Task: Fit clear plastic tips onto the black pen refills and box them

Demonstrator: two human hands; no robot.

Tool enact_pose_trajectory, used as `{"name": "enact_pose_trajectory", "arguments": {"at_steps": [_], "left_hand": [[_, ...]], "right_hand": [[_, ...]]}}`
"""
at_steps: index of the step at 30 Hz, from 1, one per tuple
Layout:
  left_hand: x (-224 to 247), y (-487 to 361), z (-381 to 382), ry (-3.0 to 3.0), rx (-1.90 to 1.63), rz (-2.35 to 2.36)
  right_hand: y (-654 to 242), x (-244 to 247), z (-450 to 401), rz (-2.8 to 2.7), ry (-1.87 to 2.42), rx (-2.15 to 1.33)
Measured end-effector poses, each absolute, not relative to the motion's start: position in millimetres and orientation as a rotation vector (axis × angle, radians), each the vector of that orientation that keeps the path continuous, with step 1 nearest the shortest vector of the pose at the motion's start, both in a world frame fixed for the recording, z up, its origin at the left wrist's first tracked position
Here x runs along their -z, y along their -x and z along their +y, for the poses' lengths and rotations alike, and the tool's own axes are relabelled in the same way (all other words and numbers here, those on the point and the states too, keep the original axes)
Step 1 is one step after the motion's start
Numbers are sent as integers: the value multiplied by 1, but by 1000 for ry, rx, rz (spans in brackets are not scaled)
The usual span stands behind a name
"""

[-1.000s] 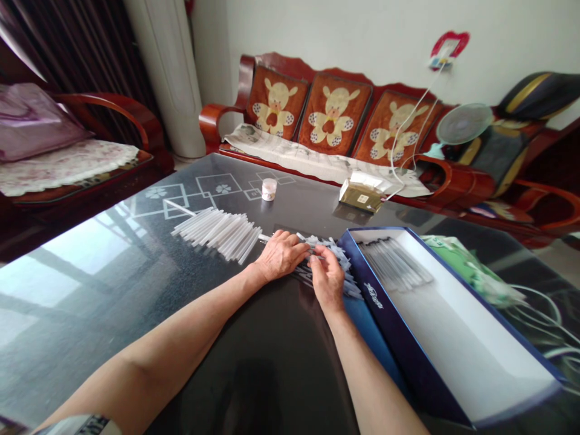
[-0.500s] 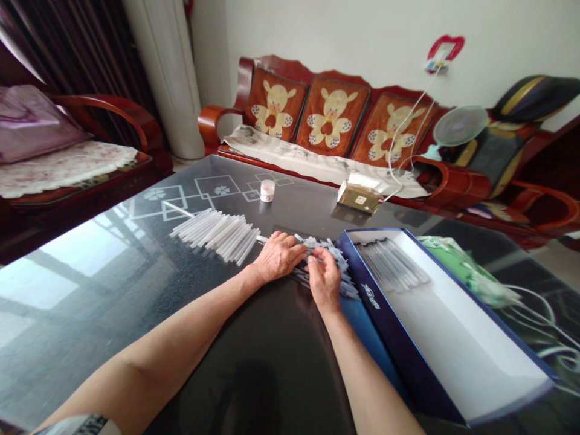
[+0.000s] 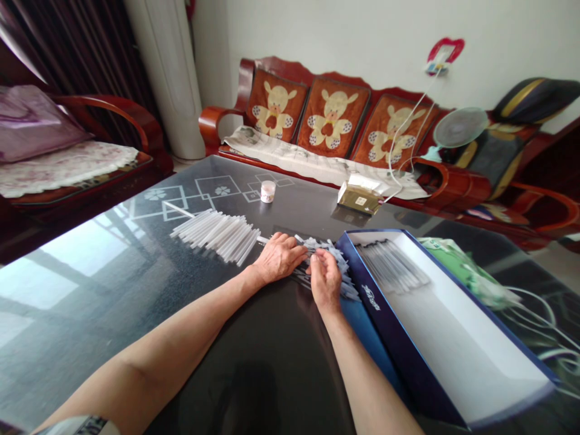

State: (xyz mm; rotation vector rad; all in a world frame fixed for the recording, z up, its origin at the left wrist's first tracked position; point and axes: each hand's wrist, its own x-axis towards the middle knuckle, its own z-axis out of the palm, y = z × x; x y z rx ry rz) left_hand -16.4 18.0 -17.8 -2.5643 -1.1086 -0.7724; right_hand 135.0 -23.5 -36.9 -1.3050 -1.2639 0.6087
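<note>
Got two bare hands close together over one glossy dark table (image 3: 272,338), right by the sticks. Left hand (image 3: 281,257) lying palm-down, fingers together and bent over; can't make out any grip under there. Right hand (image 3: 325,275) just beside it, thumb and fingers drawn in near each other, but too small and blurry to say if clamped on anything

Counting three lots of sticks, each too packed for an exact number: one white pile (image 3: 215,235) left of the left hand, one greyish heap (image 3: 348,275) partly hidden behind the right hand, and one dark-tipped batch (image 3: 394,266) inside the far end of one blue box (image 3: 403,326). Plus one loose stick (image 3: 179,209) off the far left of the white pile

Also spotted on the table: one little jar (image 3: 267,191), one tissue box (image 3: 357,198), one green-and-white bag (image 3: 471,269) beside the blue box, with white cables (image 3: 546,302) nearby. Behind all that, one wooden sofa (image 3: 217,124) with three bear cushions (image 3: 330,112), and one small fan (image 3: 460,127) to the right
</note>
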Motion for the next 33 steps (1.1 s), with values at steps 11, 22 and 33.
{"name": "enact_pose_trajectory", "arguments": {"at_steps": [11, 22, 33], "left_hand": [[19, 17, 19, 2564, 763, -1112], [19, 17, 19, 2575, 765, -1110], [16, 17, 17, 2593, 777, -1090]], "right_hand": [[-135, 38, -23, -1296, 1274, -609], [-136, 38, -23, -1309, 1288, -628], [-135, 38, -23, -1340, 1335, -584]]}}
